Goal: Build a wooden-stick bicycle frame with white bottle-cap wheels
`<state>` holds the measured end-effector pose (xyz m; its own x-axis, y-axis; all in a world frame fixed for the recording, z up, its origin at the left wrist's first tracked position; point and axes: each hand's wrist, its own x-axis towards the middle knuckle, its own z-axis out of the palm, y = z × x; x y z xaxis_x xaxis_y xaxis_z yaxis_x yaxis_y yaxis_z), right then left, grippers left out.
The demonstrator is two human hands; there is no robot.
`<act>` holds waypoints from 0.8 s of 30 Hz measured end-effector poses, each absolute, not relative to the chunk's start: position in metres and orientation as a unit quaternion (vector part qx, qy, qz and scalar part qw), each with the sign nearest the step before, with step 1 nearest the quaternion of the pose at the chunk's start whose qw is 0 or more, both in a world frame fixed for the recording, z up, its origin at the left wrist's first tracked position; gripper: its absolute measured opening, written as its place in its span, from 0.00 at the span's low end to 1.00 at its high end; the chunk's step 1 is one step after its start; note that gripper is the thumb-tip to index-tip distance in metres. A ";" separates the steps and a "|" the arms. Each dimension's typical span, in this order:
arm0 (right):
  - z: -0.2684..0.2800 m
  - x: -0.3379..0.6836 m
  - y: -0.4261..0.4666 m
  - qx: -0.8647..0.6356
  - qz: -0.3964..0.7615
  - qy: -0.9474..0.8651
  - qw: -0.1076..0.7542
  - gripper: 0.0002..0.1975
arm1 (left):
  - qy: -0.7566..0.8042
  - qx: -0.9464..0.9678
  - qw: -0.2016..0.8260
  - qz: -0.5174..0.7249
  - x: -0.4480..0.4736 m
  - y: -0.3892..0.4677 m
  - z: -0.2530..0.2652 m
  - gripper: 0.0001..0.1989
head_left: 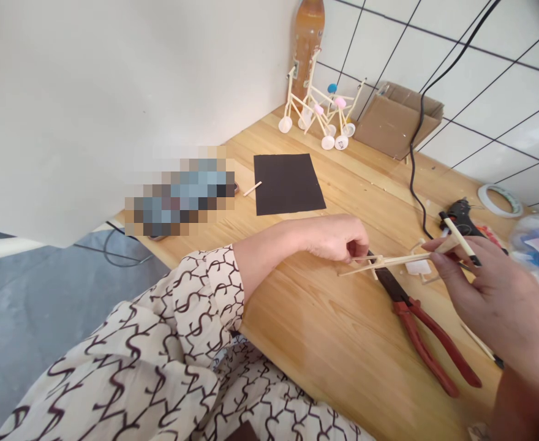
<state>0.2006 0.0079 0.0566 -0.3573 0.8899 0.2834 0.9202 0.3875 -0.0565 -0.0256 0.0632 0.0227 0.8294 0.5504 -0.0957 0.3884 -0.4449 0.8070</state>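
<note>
stick frame [389,261] over bench [297,318], near pliers [407,305]; right grip [499,288] pinches one end, left grip [336,241] at the other, can't tell if clamped; uneven twist could snap sticks or pop the joint

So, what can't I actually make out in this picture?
In the head view:
Amber plastic bottle: top, cut off by the upper edge.
Translucent plastic bag: far side, cut off by the right edge.
Blue-grey pixelated patch: whatever lies beneath, masked by blocks.
Black glue gun: partly hidden by the bare right hand.
</note>
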 end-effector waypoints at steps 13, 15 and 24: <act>0.058 0.200 0.005 -0.556 -0.052 -0.818 0.138 0.09 | 0.288 0.830 0.471 0.085 -0.027 0.061 0.024 0.13; 0.058 0.199 0.004 -0.557 -0.045 -0.818 0.138 0.09 | 0.287 0.832 0.466 0.090 -0.027 0.062 0.023 0.12; 0.058 0.203 0.004 -0.562 -0.020 -0.814 0.147 0.09 | 0.289 0.833 0.464 0.087 -0.025 0.061 0.022 0.12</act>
